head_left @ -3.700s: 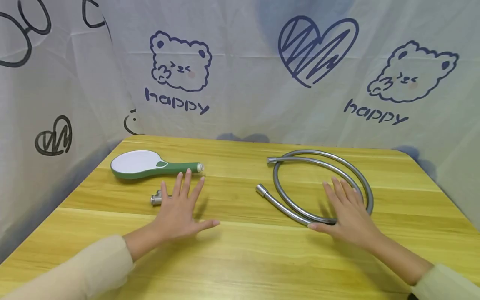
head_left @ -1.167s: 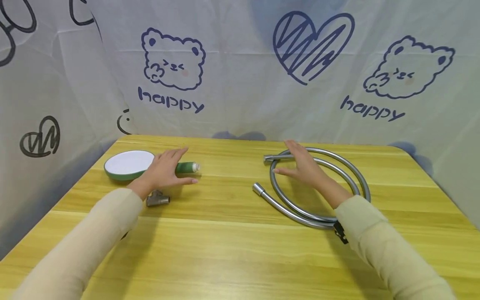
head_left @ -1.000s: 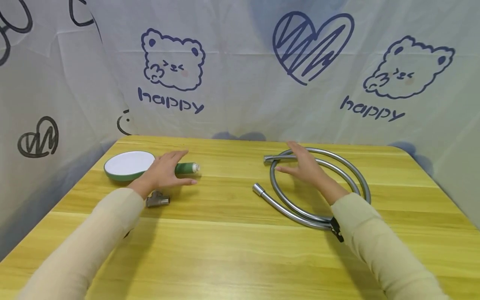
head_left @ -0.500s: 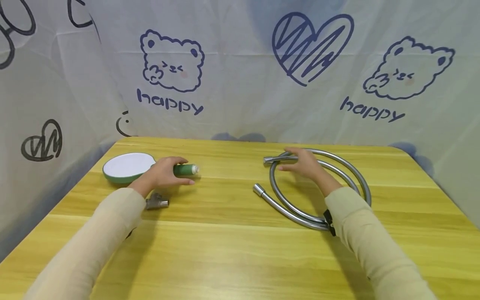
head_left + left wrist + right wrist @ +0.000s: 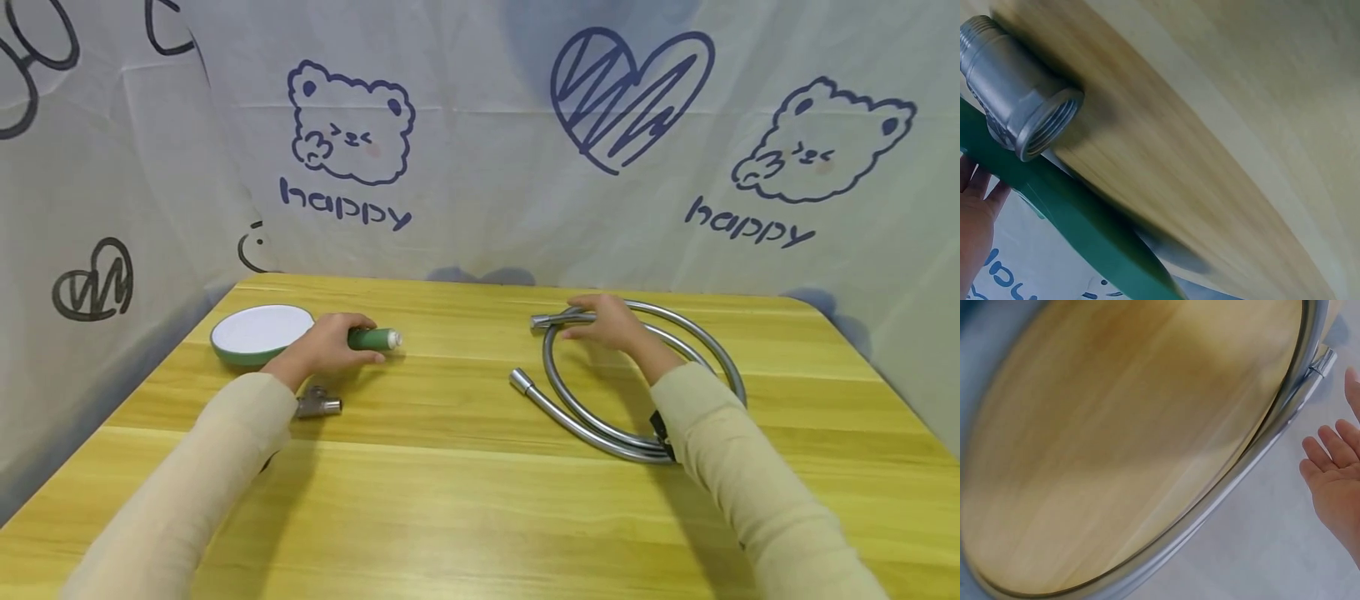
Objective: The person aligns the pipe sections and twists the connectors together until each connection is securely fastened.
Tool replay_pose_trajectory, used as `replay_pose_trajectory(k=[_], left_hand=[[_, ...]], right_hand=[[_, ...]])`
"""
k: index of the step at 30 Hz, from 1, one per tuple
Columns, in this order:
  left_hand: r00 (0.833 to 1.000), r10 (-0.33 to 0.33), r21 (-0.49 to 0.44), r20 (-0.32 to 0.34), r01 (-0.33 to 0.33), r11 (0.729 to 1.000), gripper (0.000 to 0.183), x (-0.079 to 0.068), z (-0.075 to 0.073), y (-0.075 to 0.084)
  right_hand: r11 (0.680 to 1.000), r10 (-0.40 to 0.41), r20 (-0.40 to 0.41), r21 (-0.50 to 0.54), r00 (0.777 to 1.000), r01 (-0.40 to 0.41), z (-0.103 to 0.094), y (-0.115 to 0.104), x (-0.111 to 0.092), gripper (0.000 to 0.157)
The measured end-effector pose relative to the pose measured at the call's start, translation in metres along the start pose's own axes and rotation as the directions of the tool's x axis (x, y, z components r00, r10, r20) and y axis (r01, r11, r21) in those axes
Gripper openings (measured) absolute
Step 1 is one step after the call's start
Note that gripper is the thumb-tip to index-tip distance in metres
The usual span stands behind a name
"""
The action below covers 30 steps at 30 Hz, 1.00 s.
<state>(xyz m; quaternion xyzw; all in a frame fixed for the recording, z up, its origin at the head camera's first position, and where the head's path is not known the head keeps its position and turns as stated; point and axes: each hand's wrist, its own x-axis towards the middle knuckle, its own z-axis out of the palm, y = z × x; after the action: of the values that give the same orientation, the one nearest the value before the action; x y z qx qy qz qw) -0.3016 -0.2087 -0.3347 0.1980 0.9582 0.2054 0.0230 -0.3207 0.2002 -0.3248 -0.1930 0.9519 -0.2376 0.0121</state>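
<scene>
On the left side of the table lies a shower head (image 5: 262, 329) with a white face and a green handle (image 5: 371, 338). My left hand (image 5: 326, 343) is round this handle, thumb on the near side, fingers over the far side. In the left wrist view, the fingertips meet the green handle's edge. A metal pipe fitting (image 5: 318, 404) with threaded ends lies below that wrist. At right, a coiled silver shower hose (image 5: 558, 392) rests on the table. My right hand (image 5: 611, 325) hovers over its far end, thumb and fingers spread apart; the right wrist view shows loose fingers off the hose.
The wooden table (image 5: 450, 517) has a back edge close to a pale cloth backdrop (image 5: 487, 183) printed with bears and hearts. The hose's nearer connector (image 5: 519, 380) points toward the middle. A dark wrist strap (image 5: 662, 433) shows below the right sleeve.
Both hands have moved from spread over the table to the shower head's handle and the hose's far end. Lately both have lowered and their thumbs have drawn closer to the fingers.
</scene>
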Motion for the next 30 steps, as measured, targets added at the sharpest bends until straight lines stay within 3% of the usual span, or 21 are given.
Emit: replay_pose_trajectory(k=[9, 16, 24, 30], left_hand=[[0.998, 0.057, -0.013, -0.028, -0.058, 0.998, 0.042, 0.005, -0.002, -0.005], [0.998, 0.055, -0.027, -0.014, -0.055, 0.998, 0.041, 0.008, -0.007, -0.006], [0.999, 0.053, -0.040, -0.004, -0.053, 0.998, 0.040, 0.011, -0.006, -0.008], [0.998, 0.054, -0.051, -0.010, -0.055, 0.997, 0.038, 0.009, -0.005, -0.009]], right_hand=[[1.000, 0.004, 0.001, 0.016, 1.000, -0.004, 0.000, 0.004, 0.006, 0.057], [0.999, 0.013, 0.019, 0.031, 1.000, -0.013, 0.004, 0.009, 0.012, 0.054], [1.000, -0.020, 0.042, -0.019, 0.999, 0.021, 0.006, 0.010, 0.017, 0.049], [0.999, 0.011, 0.049, -0.034, 0.999, -0.009, 0.010, 0.008, 0.019, 0.045]])
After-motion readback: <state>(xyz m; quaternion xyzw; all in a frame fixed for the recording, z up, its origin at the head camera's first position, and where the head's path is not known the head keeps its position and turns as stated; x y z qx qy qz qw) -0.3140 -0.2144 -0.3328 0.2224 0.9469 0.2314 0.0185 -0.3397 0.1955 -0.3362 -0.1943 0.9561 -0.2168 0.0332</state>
